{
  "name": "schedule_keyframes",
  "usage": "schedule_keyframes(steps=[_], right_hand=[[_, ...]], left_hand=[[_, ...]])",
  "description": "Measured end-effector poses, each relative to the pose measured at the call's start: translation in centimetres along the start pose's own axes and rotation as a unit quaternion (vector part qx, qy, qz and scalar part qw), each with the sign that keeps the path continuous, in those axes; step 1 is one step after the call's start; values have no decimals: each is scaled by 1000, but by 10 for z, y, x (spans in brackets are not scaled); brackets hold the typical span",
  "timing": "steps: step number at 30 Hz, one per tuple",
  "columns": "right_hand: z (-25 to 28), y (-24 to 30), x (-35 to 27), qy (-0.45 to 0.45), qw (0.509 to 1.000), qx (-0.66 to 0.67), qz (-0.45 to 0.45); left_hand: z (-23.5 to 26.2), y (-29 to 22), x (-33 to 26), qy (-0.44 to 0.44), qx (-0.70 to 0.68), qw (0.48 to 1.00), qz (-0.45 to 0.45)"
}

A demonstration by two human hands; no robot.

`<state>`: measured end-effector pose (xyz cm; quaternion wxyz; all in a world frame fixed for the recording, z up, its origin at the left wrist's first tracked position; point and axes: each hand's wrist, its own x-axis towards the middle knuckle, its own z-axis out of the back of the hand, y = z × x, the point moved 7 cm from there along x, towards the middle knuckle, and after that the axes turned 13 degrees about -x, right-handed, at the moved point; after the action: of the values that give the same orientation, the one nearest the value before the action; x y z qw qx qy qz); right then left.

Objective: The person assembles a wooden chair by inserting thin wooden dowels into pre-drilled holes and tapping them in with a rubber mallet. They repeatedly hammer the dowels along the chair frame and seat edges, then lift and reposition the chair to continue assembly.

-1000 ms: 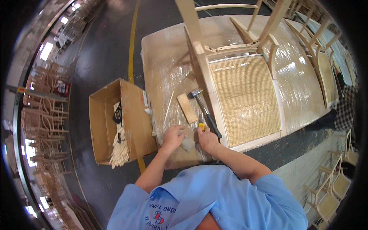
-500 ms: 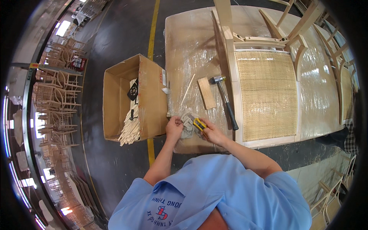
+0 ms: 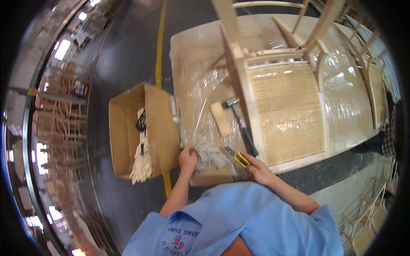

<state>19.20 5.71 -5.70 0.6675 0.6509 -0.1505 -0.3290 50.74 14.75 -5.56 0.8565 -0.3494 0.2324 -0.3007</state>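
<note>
Hands (image 3: 222,162) gripping knife (image 3: 235,156), seemingly rag (image 3: 210,154)

The chair (image 3: 282,77) back is running off the top edge. The right hand (image 3: 256,170) is covering the yellow utility knife (image 3: 237,157) handle's rear.

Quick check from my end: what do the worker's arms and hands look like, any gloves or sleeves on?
Both hands are bare, with no gloves: the left hand and the right hand. Both forearms are bare too. The person wears a light blue short-sleeved shirt with a red and blue printed emblem near the left shoulder. No watch, rings or wristbands can be made out.
</note>
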Motion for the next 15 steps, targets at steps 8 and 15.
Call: schedule_keyframes(steps=[8, 15], right_hand=[[112, 53, 6, -201, 978, -4, -56], [154, 76, 78, -313, 915, -253, 41]], left_hand=[[-57, -113, 80, 160, -281, 945, 39], [-165, -219, 185, 277, -368, 882, 103]])
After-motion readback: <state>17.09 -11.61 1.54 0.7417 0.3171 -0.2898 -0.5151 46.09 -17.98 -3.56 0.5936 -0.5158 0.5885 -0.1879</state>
